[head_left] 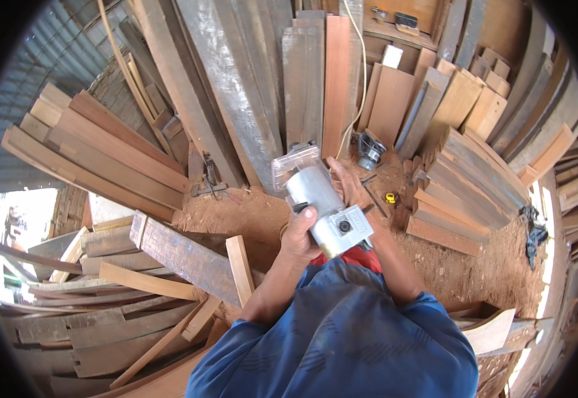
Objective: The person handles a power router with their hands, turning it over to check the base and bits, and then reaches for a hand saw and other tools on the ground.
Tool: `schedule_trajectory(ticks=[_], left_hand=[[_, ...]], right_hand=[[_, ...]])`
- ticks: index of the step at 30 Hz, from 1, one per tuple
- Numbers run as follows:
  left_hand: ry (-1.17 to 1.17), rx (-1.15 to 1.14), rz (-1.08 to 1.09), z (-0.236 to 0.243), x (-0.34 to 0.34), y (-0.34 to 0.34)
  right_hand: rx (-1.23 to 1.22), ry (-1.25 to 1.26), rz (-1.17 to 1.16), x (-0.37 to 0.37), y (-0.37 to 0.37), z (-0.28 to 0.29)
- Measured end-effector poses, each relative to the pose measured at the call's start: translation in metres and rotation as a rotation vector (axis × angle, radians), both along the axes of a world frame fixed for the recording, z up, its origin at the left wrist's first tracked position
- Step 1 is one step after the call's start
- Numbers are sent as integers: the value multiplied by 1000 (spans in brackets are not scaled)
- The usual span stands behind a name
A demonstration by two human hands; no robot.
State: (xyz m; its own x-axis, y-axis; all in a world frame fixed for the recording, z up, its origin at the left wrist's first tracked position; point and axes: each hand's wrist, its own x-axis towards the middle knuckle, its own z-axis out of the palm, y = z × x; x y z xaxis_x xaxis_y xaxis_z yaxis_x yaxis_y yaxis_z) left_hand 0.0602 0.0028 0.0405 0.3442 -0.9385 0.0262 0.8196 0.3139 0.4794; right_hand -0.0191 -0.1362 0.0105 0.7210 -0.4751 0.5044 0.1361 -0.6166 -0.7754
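Observation:
A silver trim router (315, 192) with a clear plastic base (294, 164) is held up in front of my body, its base end pointing away from me. My left hand (299, 235) grips its lower left side, with the thumb lying over the metal body. Around the router's right side curls my right hand (347, 184), its fingers partly hidden behind the tool. A square grey block with a dark round knob (344, 226) sits at the near end of the router.
Beyond my hands, another power tool (370, 151) and a yellow tape measure (390, 198) lie on the sawdust-covered floor. A metal clamp (209, 179) is at left. Tall boards (236, 73) lean at the back, stacked planks (458, 192) lie right, and offcuts (146, 282) pile up at near left.

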Motion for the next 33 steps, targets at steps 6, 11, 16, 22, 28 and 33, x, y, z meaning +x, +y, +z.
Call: schedule_trajectory(ticks=[6, 11, 16, 22, 28, 33], left_hand=[[-31, -65, 22, 1, 7, -2], [-240, -42, 174, 17, 10, -1], [-552, 188, 398, -1, -1, 6], [-828, 252, 385, 1, -23, -6], [-821, 335, 373, 9, -30, -6], [-716, 204, 214, 3, -23, 1]], right_hand=[[401, 64, 263, -19, 23, 36], [407, 966, 391, -65, -11, 34], [738, 178, 183, -109, 10, 43], [537, 208, 236, -85, 32, 44], [726, 229, 214, -85, 43, 32], [839, 105, 255, -83, 48, 26]])
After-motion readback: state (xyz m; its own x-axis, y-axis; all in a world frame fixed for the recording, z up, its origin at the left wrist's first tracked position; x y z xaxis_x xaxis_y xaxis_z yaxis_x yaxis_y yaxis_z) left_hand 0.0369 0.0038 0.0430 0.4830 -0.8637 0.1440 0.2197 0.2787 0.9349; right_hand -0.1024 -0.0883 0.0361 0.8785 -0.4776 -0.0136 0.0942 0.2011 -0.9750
